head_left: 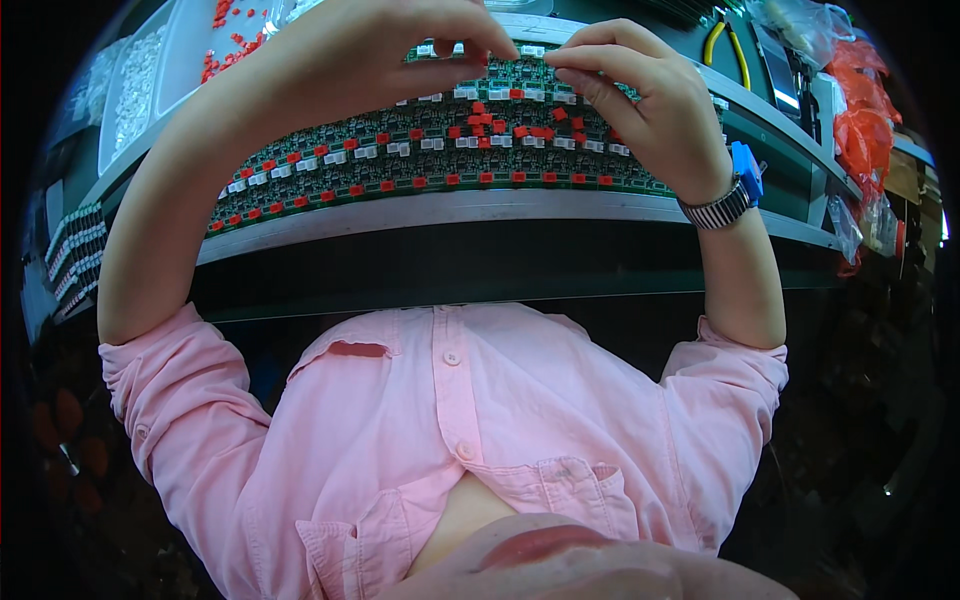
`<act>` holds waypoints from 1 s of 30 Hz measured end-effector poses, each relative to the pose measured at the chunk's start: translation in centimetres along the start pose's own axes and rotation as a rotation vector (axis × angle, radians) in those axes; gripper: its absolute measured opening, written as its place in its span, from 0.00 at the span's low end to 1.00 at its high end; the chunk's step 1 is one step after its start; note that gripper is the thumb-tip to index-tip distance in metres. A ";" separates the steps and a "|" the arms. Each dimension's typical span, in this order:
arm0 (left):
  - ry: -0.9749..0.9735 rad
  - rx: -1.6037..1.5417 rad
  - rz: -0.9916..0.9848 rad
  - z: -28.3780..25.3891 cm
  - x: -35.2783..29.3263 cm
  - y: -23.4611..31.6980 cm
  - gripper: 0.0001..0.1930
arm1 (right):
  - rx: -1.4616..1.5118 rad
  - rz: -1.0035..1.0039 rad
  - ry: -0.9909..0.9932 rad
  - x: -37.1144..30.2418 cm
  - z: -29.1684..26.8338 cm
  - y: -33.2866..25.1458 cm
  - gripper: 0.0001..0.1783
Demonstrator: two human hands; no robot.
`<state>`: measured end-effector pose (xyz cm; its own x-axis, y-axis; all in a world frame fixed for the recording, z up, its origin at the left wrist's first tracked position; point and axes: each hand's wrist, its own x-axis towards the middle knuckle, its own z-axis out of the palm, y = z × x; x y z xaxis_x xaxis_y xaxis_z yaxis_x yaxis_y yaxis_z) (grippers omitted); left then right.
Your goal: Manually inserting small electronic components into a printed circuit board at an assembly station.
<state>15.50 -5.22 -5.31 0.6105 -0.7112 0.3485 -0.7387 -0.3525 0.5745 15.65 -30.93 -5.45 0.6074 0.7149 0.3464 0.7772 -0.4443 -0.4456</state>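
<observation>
My left hand (395,42) has fingertips apart; my right hand's (648,92) grip I can't tell. A low sweep could scatter the loose red caps (558,114) across the boards (450,162)

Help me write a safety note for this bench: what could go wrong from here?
The loose red pieces lying on the circuit boards could be scattered by the right hand. The left hand, held over the boards too, might nudge the white connectors. The wristband, near the metal rail, might snag.
</observation>
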 end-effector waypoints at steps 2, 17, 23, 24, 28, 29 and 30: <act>-0.006 -0.010 -0.015 -0.3 -0.2 0.1 0.06 | -0.004 -0.034 0.002 -0.2 0.1 0.8 0.11; 0.087 -0.112 -0.067 -0.4 -1.3 0.6 0.09 | -0.237 -0.090 -0.078 0.6 -0.2 -1.2 0.12; 0.124 -0.068 -0.067 -0.1 -1.5 0.6 0.10 | -0.356 -0.155 -0.100 0.8 -0.3 -0.8 0.12; 0.138 -0.049 -0.023 -0.1 -1.4 0.4 0.09 | -0.387 -0.194 -0.100 0.9 -0.3 -0.5 0.12; 0.150 -0.085 -0.097 -0.1 -1.4 1.1 0.09 | -0.413 -0.232 -0.165 1.3 -0.7 -0.7 0.11; 0.149 -0.111 -0.155 -0.1 -1.4 1.4 0.08 | -0.412 -0.231 -0.197 1.4 -0.9 -0.9 0.10; 0.148 -0.138 -0.214 -0.1 -1.4 1.5 0.08 | -0.411 -0.231 -0.228 1.5 -0.9 -0.9 0.10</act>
<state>13.54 -4.68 -4.92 0.7905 -0.5301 0.3069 -0.5491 -0.3914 0.7384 15.99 -29.95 -3.76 0.3968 0.8985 0.1880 0.9149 -0.4036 -0.0021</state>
